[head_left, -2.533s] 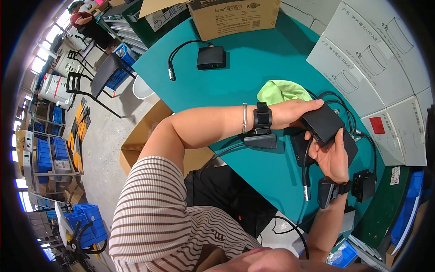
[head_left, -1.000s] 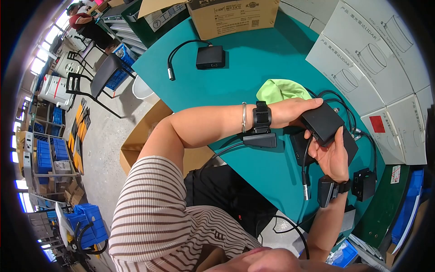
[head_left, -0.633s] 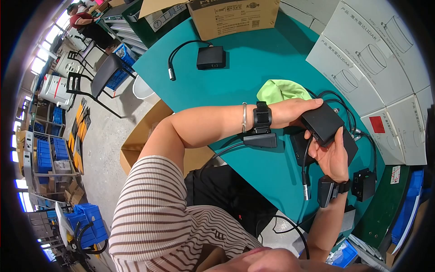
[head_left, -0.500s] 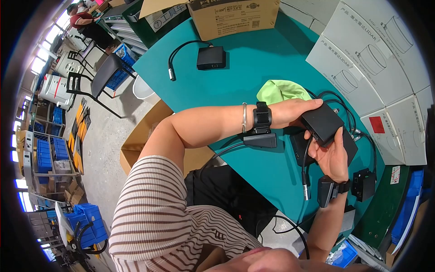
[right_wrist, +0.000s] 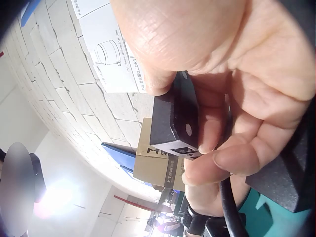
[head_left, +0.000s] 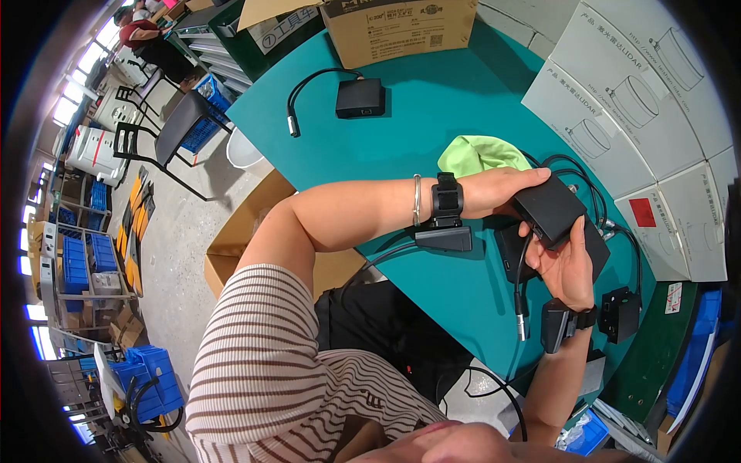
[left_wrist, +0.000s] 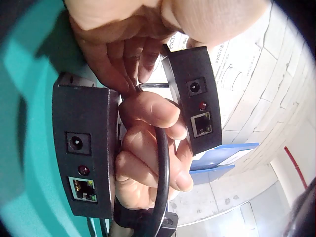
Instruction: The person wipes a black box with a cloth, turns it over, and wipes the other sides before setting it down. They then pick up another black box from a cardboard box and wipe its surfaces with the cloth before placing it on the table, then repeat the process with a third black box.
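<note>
Both hands hold a small black port box (head_left: pixel 549 208) over the right side of the green table. My left hand (head_left: pixel 492 193) grips its far left edge, thumb on top. My right hand (head_left: pixel 570 270) holds the near right edge, with the thumb along the side and curled fingers underneath. A black cable (head_left: pixel 518 289) hangs past the right fingers and ends in a metal connector (head_left: pixel 522 328). In the left wrist view the held box's end face (left_wrist: pixel 200 98) shows a round socket, a red light and a network port. A similar box (left_wrist: pixel 86 148) lies below on the table.
A light green cloth (head_left: pixel 478 156) and coiled black cables (head_left: pixel 590 181) lie beyond the hands. White lidar cartons (head_left: pixel 617 100) line the right side. Another black box (head_left: pixel 360 98) with a cable sits further left, before a cardboard carton (head_left: pixel 401 35). One more box (head_left: pixel 620 315) is at right.
</note>
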The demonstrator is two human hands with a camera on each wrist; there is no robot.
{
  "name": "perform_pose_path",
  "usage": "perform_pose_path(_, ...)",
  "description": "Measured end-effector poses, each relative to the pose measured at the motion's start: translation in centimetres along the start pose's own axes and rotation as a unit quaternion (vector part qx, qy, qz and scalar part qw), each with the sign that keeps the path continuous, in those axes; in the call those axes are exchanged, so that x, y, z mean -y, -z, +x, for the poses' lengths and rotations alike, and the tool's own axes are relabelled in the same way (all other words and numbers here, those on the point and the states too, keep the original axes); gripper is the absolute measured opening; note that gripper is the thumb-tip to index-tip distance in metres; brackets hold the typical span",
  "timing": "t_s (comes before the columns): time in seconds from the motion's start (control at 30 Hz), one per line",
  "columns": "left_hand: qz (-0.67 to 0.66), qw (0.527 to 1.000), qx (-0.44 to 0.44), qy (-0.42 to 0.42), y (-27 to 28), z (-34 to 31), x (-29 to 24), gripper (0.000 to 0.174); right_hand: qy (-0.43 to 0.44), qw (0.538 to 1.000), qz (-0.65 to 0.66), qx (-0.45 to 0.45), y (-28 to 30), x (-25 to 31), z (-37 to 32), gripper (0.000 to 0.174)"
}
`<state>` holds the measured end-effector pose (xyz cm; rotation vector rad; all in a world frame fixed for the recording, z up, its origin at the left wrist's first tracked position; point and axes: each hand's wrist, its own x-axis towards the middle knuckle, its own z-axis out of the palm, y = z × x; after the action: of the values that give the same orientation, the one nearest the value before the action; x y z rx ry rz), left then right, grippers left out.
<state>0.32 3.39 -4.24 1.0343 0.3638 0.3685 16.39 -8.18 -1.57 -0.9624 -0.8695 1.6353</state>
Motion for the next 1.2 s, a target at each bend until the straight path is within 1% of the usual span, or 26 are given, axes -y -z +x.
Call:
perform_pose_path(0.17,0.009,1.0,-0.012,-0.003,-0.09,-0.12,-0.1,0.058,0.0,1.0,0.004,0.005,0.07,0.03,-0.03,0.062)
perform_pose_path(0.23,0.006,1.0,0.01,0.0,0.06,-0.11,-0.12,0.058,-0.002,1.0,-0.001,0.003,0.06,0.06,-0.05,0.061)
perform_pose_path(0.37,0.001,1.0,0.02,0.004,0.17,-0.03,-0.05,0.058,0.001,1.0,0.0,0.001,0.17,0.06,-0.01,0.061)
perform_pose_path(0.43,0.002,1.0,-0.001,-0.003,-0.02,-0.05,-0.07,0.059,-0.004,0.999,0.003,0.036,0.76,-0.01,0.04,0.06)
perform_pose_path(0.53,0.0,1.0,0.002,0.005,-0.04,-0.16,-0.19,0.058,-0.006,0.999,0.006,0.039,0.75,0.06,0.03,0.06)
perform_pose_path(0.63,-0.004,1.0,0.014,0.003,0.09,-0.09,-0.12,0.057,-0.006,0.999,0.004,0.035,0.79,-0.01,0.06,0.06)
perform_pose_path(0.87,-0.013,1.0,0.009,-0.007,0.2,0.23,0.24,0.055,-0.007,0.999,0.004,0.037,0.49,0.08,0.03,0.059)
perform_pose_path(0.93,-0.013,1.0,-0.006,-0.012,0.05,0.24,0.25,0.054,-0.001,1.0,0.005,0.005,0.14,0.0,0.03,0.061)
perform_pose_path(0.97,-0.013,1.0,-0.006,-0.012,-0.01,0.21,0.21,0.054,-0.001,1.0,0.005,0.005,0.26,0.02,0.03,0.061)
perform_pose_path(1.03,-0.021,1.0,-0.003,-0.009,-0.11,0.08,0.09,0.055,-0.004,0.999,0.003,0.037,0.64,0.08,0.04,0.059)
perform_pose_path(1.2,-0.01,1.0,0.015,-0.011,-0.15,0.0,-0.07,0.056,-0.005,0.999,0.004,0.035,0.65,0.06,0.04,0.059)
